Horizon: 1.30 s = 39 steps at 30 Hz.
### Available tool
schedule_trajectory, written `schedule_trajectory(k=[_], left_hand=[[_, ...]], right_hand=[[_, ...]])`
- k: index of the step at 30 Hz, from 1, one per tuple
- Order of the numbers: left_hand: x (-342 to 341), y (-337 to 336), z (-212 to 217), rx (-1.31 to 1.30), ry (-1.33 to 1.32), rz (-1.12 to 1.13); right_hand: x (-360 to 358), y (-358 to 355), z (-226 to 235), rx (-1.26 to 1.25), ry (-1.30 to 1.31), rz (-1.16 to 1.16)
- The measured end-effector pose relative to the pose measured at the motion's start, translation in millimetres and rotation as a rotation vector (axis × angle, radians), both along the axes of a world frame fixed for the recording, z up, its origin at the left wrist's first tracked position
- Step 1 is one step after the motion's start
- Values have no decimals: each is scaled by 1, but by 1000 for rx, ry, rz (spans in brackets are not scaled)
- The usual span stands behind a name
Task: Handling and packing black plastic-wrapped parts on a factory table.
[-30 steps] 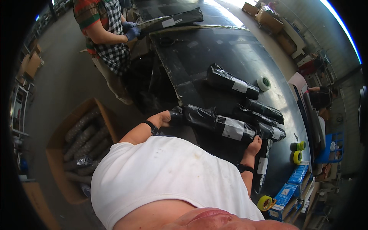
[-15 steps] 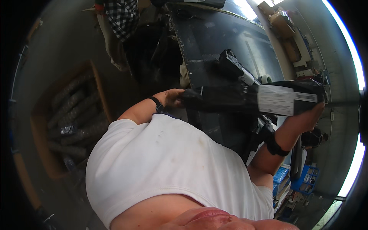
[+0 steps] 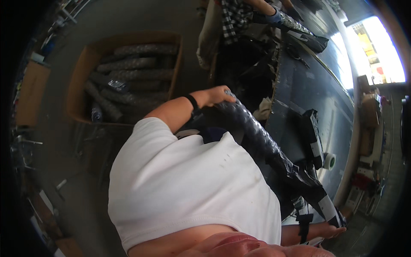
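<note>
A long roll in clear bubble wrap (image 3: 257, 127) slants down to the right across my front. My left hand (image 3: 219, 95) is closed round its upper end. The roll's lower part sits inside a black plastic mailing bag (image 3: 306, 183) with a white label, its far end at lower right. There my right hand (image 3: 329, 231) grips the bag's end, with its fingers partly hidden by the bag. Just beyond the bag, a black-wrapped parcel (image 3: 311, 137) with a white label lies on the dark table (image 3: 329, 96), next to a roll of tape (image 3: 329, 161).
A cardboard box (image 3: 176, 64) of several bubble-wrapped rolls stands at left. At the table's far end, a co-worker's gloved hand (image 3: 275, 18) holds another wrapped roll. Scissors (image 3: 298, 55) lie on the table. Cartons (image 3: 370, 109) line the right side.
The view has swung left. The black bag, held level between my hands before, now slants down to the right. My left hand now holds a bubble-wrapped end, and my right hand is lower.
</note>
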State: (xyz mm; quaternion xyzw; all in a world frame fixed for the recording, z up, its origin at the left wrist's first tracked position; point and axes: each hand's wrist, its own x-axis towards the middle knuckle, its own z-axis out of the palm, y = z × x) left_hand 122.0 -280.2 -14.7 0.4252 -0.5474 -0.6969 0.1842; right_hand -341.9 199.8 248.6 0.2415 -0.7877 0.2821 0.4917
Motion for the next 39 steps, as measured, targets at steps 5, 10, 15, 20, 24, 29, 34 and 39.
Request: schedule_trajectory(k=[5, 10, 15, 20, 24, 29, 34, 39], left_hand=[[203, -36, 69, -116, -7, 513], [370, -38, 58, -229, -1042, 996], [269, -80, 41, -277, -1208, 399], [46, -88, -23, -758, -679, -339], [-166, -42, 20, -1021, -258, -810], [-329, 46, 52, -1062, 62, -1014], [-432, 162, 63, -1240, 188, -1214], [-478, 233, 53, -1220, -319, -1292]], right_hand=[[9, -15, -73, -477, -551, -84], [-7, -4, -131, -373, -362, -251], [11, 24, -132, 50, -434, 82], [35, -41, -144, 240, -1480, 663], [81, -13, -171, 121, -1719, 555], [167, 86, -187, -115, -1763, 88], [233, 127, -200, -112, -1615, -377], [291, 140, -206, -285, -1392, -462]])
